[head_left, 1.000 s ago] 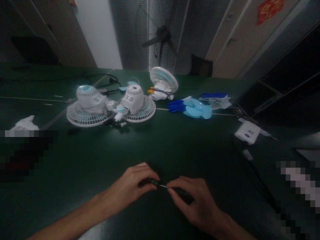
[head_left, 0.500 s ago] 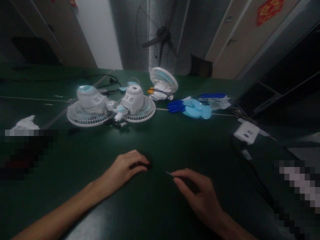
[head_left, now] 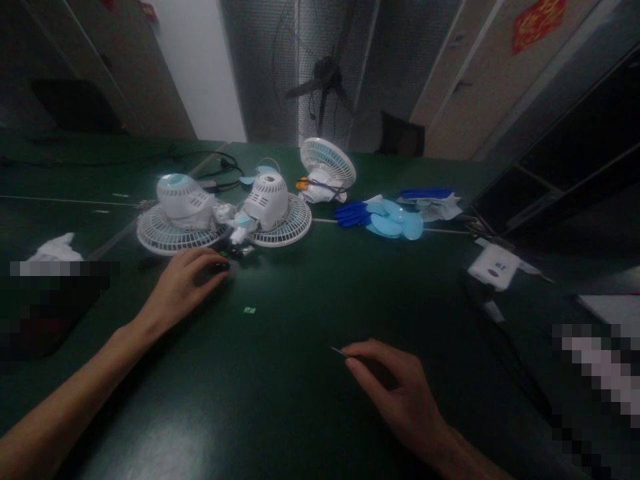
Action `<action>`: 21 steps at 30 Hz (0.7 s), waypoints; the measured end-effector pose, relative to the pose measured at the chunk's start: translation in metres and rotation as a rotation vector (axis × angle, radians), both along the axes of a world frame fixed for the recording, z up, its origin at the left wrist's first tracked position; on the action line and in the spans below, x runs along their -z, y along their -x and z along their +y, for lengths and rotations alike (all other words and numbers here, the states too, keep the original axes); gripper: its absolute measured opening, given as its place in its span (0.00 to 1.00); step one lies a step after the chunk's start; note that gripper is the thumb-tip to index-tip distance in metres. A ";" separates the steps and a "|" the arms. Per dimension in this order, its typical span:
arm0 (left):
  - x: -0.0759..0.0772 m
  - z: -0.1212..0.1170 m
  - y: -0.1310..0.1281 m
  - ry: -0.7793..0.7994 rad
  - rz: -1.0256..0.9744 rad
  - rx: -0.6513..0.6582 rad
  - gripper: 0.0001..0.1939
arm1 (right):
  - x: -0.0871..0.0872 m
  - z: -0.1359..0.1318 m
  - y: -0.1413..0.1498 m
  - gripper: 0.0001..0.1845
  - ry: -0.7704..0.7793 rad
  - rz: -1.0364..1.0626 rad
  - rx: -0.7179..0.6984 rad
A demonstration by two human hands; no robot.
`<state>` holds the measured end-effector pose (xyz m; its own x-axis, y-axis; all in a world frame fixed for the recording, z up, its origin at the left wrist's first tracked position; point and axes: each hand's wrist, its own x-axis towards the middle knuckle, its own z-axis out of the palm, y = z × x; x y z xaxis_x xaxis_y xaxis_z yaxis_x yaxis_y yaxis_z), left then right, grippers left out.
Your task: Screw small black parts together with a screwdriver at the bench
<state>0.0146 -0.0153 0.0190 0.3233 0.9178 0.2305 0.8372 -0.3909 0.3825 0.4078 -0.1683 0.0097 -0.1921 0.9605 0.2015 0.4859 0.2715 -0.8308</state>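
My left hand (head_left: 183, 290) is at the front of the white fans, its thumb and fingers curled around a small black part (head_left: 220, 267) too dark to identify. Just beyond its fingertips lie small dark and metallic pieces (head_left: 240, 252). A tiny green piece (head_left: 249, 310), like a bit of circuit board, lies on the table to the right of this hand. Lower right, my right hand (head_left: 395, 380) pinches a thin pointed metal tool (head_left: 337, 350) between thumb and forefinger. Its tip points left; the fingers hide the rest.
Two white fans (head_left: 183, 207) (head_left: 275, 207) lie face down at the back left, and a third fan (head_left: 327, 170) leans behind them. Light blue fan blades (head_left: 395, 220) rest by blue gloves (head_left: 353, 212). A white box (head_left: 494, 265) with a black cable sits right.
My left hand has moved left and away from me, toward the fans, uncovering the tiny green piece. My right hand stays almost where it was, still pinching the thin tool.
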 end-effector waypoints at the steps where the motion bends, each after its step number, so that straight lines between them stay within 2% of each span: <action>1: -0.004 -0.003 -0.005 0.032 0.013 0.082 0.21 | 0.000 0.000 0.000 0.07 0.002 -0.005 0.005; 5: -0.012 -0.014 -0.028 0.313 -0.012 0.364 0.19 | 0.001 0.001 0.000 0.08 -0.007 -0.006 -0.004; 7: -0.010 -0.016 -0.036 0.366 -0.045 0.418 0.16 | 0.000 0.001 0.000 0.08 -0.013 -0.012 -0.004; 10: -0.005 -0.017 -0.039 0.376 -0.068 0.432 0.15 | -0.001 0.001 0.000 0.07 -0.013 -0.012 0.003; 15: -0.003 -0.008 -0.027 0.414 -0.075 0.326 0.15 | -0.003 0.001 0.001 0.07 -0.030 0.001 -0.003; 19: -0.004 0.004 -0.004 0.455 -0.190 0.150 0.21 | -0.003 0.001 0.001 0.08 -0.022 0.008 -0.013; 21: -0.002 0.009 0.009 0.404 -0.256 0.032 0.24 | -0.002 0.001 0.000 0.07 -0.010 0.009 -0.016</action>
<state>0.0051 -0.0066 0.0213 0.3327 0.9407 -0.0670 0.6859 -0.1926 0.7017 0.4074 -0.1674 0.0115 -0.2056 0.9551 0.2133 0.4740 0.2878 -0.8322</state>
